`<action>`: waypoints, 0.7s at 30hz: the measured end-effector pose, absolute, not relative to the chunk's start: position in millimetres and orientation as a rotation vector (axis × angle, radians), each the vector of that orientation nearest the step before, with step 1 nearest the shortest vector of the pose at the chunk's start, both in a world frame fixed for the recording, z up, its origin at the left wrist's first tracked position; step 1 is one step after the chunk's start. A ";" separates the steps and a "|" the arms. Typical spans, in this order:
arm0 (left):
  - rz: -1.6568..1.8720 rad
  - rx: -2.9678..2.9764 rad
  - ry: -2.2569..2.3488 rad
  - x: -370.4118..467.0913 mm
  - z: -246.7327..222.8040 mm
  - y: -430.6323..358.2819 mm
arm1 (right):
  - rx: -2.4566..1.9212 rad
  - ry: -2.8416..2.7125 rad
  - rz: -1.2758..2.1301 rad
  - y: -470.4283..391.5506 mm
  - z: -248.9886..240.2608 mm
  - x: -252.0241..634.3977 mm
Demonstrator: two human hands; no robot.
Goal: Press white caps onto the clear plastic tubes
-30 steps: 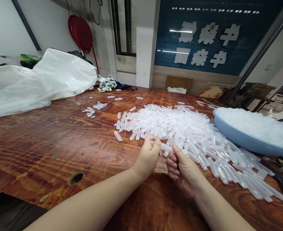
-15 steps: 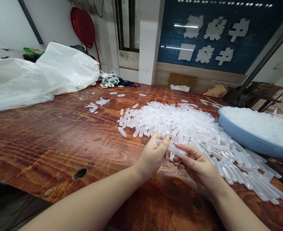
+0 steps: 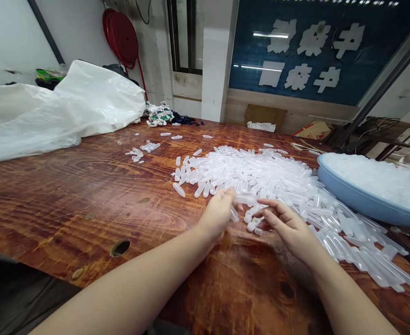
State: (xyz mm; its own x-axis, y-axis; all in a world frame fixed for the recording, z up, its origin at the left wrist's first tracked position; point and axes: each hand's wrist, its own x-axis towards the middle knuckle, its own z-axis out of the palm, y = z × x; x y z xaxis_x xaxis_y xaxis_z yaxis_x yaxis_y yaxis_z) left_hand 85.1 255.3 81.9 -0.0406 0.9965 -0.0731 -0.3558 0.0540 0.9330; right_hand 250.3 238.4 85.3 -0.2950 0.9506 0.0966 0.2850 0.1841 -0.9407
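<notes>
My left hand [image 3: 221, 209] is closed on a translucent white plastic tube [image 3: 246, 198], which sticks out to the right from between thumb and fingers. Below it, part of another clear tube [image 3: 234, 215] shows by the fingers; whether the hand holds that one too is unclear. My right hand [image 3: 284, 222] is just right of the tube's end, apart from it, thumb and forefinger spread. Its other fingers curl beside several small white caps [image 3: 251, 226] on the table and are partly hidden. A large heap of similar tubes [image 3: 261, 170] lies behind both hands.
A blue basin [image 3: 365, 201] full of whitish pieces stands at the right. Longer tubes [image 3: 379, 267] lie in front of it. On the wooden table [image 3: 86, 195] are a round hole [image 3: 120, 248], plastic scraps [image 3: 135, 154] and a big white plastic sheet [image 3: 96, 100] at the back left.
My right hand has let go of the tube and moved slightly right, its fingers parting. The left hand keeps the tube, now turned more level; the small caps are more visible.
</notes>
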 end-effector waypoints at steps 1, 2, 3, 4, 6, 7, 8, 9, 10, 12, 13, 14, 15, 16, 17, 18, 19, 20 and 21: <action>1.350 0.771 1.059 83.2 79.6 260.8 | -1.342 -1.853 0.960 240.7 87.4 253.6; 1.342 0.676 1.100 81.3 78.1 265.3 | -1.487 -1.995 0.791 242.4 89.3 256.2; 1.333 0.597 1.120 79.6 77.3 268.5 | -1.597 -2.131 0.652 243.4 90.9 257.7; 1.327 0.542 1.124 78.4 77.4 270.3 | -1.669 -2.244 0.559 243.7 91.9 257.9; 1.323 0.494 1.112 77.4 79.2 270.3 | -1.751 -2.358 0.487 242.8 92.2 254.4; 1.317 0.489 1.103 77.6 80.5 269.1 | -1.781 -2.378 0.478 241.9 91.4 251.5; 1.306 0.489 1.090 78.1 81.6 267.5 | -1.811 -2.389 0.474 241.1 90.0 248.2; 1.294 0.488 1.074 78.6 82.3 265.9 | -1.837 -2.401 0.475 240.5 88.4 245.1; 1.286 0.488 1.054 79.2 82.7 264.4 | -1.859 -2.414 0.474 240.0 86.7 242.4; 1.284 0.499 1.014 80.1 82.3 262.1 | -1.875 -2.439 0.477 239.5 84.0 238.7; 1.290 0.509 0.996 80.5 81.7 261.3 | -1.871 -2.449 0.478 239.3 83.4 237.7; 1.296 0.523 0.976 80.7 81.1 260.8 | -1.863 -2.458 0.479 238.9 83.3 237.2; 1.302 0.538 0.951 81.0 80.5 260.3 | -1.853 -2.467 0.482 238.4 83.7 237.0; 1.308 0.553 0.916 81.1 80.0 259.9 | -1.846 -2.471 0.480 237.7 84.3 237.2; 1.316 0.570 0.873 81.2 79.5 259.7 | -1.837 -2.477 0.475 236.9 85.1 237.7; 1.330 0.584 0.830 81.2 79.0 259.4 | -1.832 -2.485 0.461 235.9 85.9 238.4; 1.344 0.594 0.796 81.1 78.7 259.2 | -1.822 -2.493 0.444 234.8 86.5 239.2; 1.355 0.600 0.775 80.9 78.4 259.0 | -1.796 -2.493 0.432 233.6 86.9 240.1; 1.362 0.603 0.767 80.8 78.2 258.7 | -1.747 -2.474 0.425 232.3 87.0 240.9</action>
State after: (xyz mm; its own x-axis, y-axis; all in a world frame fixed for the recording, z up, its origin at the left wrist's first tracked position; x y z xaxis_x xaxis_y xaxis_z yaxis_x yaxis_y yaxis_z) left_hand 80.8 258.7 78.2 0.0388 0.9904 -0.1327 -0.6263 0.1276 0.7690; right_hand 240.9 232.3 87.0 -0.3451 0.9341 -0.0911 0.9109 0.3099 -0.2724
